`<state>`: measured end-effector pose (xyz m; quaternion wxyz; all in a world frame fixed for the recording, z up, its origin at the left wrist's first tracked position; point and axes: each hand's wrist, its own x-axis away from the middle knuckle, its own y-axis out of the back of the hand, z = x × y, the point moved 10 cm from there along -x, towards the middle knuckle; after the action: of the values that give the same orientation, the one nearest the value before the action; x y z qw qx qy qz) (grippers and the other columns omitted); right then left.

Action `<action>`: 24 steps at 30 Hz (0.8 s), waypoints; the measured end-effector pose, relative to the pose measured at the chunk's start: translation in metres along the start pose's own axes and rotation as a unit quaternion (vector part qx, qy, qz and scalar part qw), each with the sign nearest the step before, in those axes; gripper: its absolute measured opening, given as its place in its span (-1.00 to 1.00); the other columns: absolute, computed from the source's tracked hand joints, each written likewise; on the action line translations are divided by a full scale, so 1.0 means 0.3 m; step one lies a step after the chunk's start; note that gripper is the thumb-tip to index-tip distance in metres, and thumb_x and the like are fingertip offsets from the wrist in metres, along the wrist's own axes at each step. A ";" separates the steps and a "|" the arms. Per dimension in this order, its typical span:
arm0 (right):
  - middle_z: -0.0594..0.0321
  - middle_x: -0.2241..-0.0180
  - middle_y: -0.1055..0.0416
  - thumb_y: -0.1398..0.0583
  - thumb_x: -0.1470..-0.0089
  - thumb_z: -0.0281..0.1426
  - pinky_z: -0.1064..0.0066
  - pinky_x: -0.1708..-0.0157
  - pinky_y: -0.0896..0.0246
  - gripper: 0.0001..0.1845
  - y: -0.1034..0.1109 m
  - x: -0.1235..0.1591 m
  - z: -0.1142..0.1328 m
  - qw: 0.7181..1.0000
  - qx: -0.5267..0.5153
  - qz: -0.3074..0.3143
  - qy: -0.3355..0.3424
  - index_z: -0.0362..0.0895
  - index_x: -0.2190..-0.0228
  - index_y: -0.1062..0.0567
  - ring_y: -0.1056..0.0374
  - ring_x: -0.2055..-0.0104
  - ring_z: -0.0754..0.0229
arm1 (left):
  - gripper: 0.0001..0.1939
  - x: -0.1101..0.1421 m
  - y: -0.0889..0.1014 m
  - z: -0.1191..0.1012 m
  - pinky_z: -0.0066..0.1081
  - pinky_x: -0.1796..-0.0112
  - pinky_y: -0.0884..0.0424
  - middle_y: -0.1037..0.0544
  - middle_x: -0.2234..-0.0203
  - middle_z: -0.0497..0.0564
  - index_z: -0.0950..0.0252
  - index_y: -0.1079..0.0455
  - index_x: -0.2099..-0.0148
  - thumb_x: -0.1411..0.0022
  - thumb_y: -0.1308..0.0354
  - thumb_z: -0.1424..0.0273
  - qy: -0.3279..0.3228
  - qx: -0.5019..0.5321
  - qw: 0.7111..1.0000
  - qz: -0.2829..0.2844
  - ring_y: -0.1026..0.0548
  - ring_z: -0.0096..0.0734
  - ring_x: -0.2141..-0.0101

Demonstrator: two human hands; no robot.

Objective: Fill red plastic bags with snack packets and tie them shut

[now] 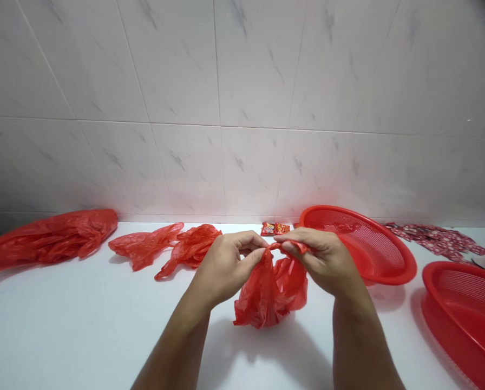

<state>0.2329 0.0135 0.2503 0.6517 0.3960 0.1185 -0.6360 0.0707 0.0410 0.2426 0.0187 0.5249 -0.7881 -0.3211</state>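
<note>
A thin red plastic bag [262, 298] hangs between my two hands, just over the white table. My left hand [234, 265] pinches its gathered top between thumb and fingers. On the other side, my right hand [321, 257] is closed on the twisted end of the same bag. The bag's lower part bulges out; what it holds, if anything, I cannot make out. Just behind my hands, small red and yellow packets [275, 228] lie near the wall.
Crumpled red bags [191, 246] lie left of my hands, with a larger red bundle [64, 238] at far left. To the right are a tilted red basket [372, 244] and a second red basket [441, 314]. Patterned packets [437, 238] are spread behind them on the white table [84, 325].
</note>
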 end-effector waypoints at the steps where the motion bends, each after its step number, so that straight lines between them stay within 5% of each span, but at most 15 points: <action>1: 0.20 0.22 -0.63 -0.26 -0.34 -0.23 0.31 0.20 -0.41 -0.80 0.021 0.003 -0.020 0.999 0.031 -0.012 -0.022 0.01 0.21 -0.70 -0.53 0.19 0.13 | -0.80 0.001 0.027 0.013 -0.34 0.25 -0.46 -0.70 0.33 -0.06 0.16 -0.58 0.24 -0.39 -0.15 0.30 0.011 -0.038 0.999 -0.027 -0.62 -0.29 0.28; 7: 0.20 0.35 -0.55 -0.20 -0.30 -0.08 0.33 0.34 -0.25 -0.59 0.220 0.060 -0.208 0.968 0.182 -0.048 -0.166 -0.07 0.46 -0.57 -0.44 0.30 0.12 | -0.83 0.032 0.238 0.157 -0.36 0.50 -0.37 -0.68 0.44 0.00 0.17 -0.48 0.41 -0.25 -0.17 0.35 0.153 -0.139 0.967 -0.152 -0.60 -0.22 0.43; 11: 0.18 0.42 -0.53 -0.19 -0.27 -0.01 0.35 0.41 -0.22 -0.55 0.296 0.104 -0.300 0.954 0.135 -0.093 -0.250 -0.09 0.44 -0.54 -0.39 0.39 0.14 | -0.82 0.047 0.266 0.173 -0.39 0.49 -0.42 -0.69 0.36 -0.01 0.17 -0.48 0.36 -0.30 -0.15 0.29 0.172 -0.123 0.966 -0.147 -0.64 -0.23 0.37; 14: 0.13 0.39 -0.56 -0.17 -0.31 0.05 0.38 0.45 -0.27 -0.53 0.192 0.096 -0.290 0.960 -0.053 -0.075 -0.265 -0.09 0.26 -0.55 -0.41 0.42 0.15 | -0.82 0.045 0.229 0.127 -0.35 0.36 -0.50 -0.70 0.28 -0.03 0.16 -0.50 0.27 -0.35 -0.16 0.22 0.127 -0.091 0.977 -0.147 -0.66 -0.21 0.25; 17: 0.10 0.24 -0.57 -0.15 -0.33 0.10 0.36 0.39 -0.41 -0.50 -0.020 0.066 -0.205 0.948 -0.192 0.052 -0.247 -0.07 0.14 -0.51 -0.51 0.30 0.12 | -0.80 0.033 0.152 0.057 -0.31 0.22 -0.53 -0.70 0.26 -0.03 0.17 -0.52 0.20 -0.39 -0.17 0.20 0.064 -0.050 0.989 -0.122 -0.65 -0.23 0.21; 20: 0.17 0.26 -0.52 -0.14 -0.34 0.11 0.31 0.26 -0.50 -0.50 -0.195 0.057 -0.115 0.931 -0.231 0.178 -0.221 -0.09 0.23 -0.47 -0.50 0.27 0.18 | -0.79 0.023 0.069 -0.014 -0.31 0.17 -0.51 -0.67 0.30 -0.04 0.19 -0.52 0.22 -0.43 -0.14 0.24 -0.001 -0.033 0.996 -0.084 -0.62 -0.28 0.24; 24: 0.24 0.32 -0.43 -0.14 -0.36 0.07 0.39 0.30 -0.46 -0.49 -0.235 0.035 -0.071 0.929 -0.264 0.176 -0.191 -0.11 0.36 -0.37 -0.43 0.32 0.25 | -0.78 0.032 0.025 -0.034 -0.28 0.12 -0.50 -0.65 0.16 0.02 0.15 -0.46 -0.02 -0.44 -0.14 0.19 -0.001 0.003 0.997 -0.073 -0.61 -0.22 0.11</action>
<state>0.1770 0.0285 0.2036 0.8447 0.0950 0.0841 -0.5200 0.0641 0.0299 0.2516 -0.0074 0.5803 -0.7491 -0.3195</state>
